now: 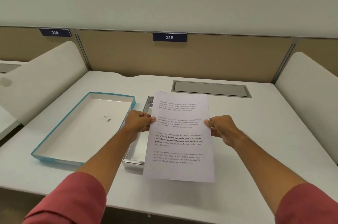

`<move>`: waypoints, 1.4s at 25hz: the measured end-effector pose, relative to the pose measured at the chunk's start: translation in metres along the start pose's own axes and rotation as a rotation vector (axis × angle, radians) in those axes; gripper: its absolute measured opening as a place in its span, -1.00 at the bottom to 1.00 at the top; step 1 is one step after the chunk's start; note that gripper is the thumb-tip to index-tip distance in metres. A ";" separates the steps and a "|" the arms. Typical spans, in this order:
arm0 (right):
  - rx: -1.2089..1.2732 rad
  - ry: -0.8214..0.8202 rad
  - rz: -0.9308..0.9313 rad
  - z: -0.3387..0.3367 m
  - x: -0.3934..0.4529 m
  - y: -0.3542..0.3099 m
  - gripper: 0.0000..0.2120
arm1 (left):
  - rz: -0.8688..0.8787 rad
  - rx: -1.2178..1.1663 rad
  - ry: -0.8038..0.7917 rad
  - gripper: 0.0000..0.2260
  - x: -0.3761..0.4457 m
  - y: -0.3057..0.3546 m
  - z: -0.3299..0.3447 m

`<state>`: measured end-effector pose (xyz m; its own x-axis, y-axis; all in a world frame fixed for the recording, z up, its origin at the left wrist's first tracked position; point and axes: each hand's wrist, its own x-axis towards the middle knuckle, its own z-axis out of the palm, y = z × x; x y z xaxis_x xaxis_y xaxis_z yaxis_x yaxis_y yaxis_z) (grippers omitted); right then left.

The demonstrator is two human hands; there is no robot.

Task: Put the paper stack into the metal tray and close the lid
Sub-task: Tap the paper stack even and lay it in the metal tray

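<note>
A white paper stack (180, 137) printed with several text paragraphs is held level above the desk. My left hand (138, 121) grips its left edge and my right hand (221, 127) grips its right edge. Directly beneath the paper lies the shiny metal tray (132, 162); only its left wall and near-left corner show, the rest is hidden by the sheets. To the left, the lid (80, 126), teal-edged with a white inside, lies upside down on the desk, close beside the tray.
The white desk (265, 141) has a grey cable hatch (211, 88) at the back right. Curved white side dividers (45, 77) stand on both sides and a tan back panel carries the sign 215 (169, 37). The desk's front edge runs under my forearms.
</note>
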<state>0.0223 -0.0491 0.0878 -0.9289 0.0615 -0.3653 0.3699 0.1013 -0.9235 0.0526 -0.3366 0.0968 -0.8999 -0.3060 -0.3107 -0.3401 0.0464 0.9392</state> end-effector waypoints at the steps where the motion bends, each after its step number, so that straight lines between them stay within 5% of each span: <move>1: 0.000 0.010 0.013 0.005 0.003 0.001 -0.89 | -0.015 0.005 0.005 -0.84 0.005 -0.002 -0.002; 7: 0.004 0.027 0.095 0.031 0.030 0.006 -0.98 | -0.094 0.059 0.044 -0.88 0.038 -0.006 -0.005; 19: -0.025 0.057 0.187 0.069 0.088 0.011 -0.84 | -0.180 0.229 0.162 -0.84 0.096 -0.007 0.000; 35: -0.370 0.302 0.226 0.109 0.096 0.017 -0.80 | -0.112 0.541 0.054 -0.80 0.136 -0.027 0.006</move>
<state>-0.0632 -0.1498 0.0247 -0.7983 0.4002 -0.4501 0.5932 0.3932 -0.7025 -0.0621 -0.3739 0.0281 -0.8394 -0.3853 -0.3832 -0.5378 0.4878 0.6876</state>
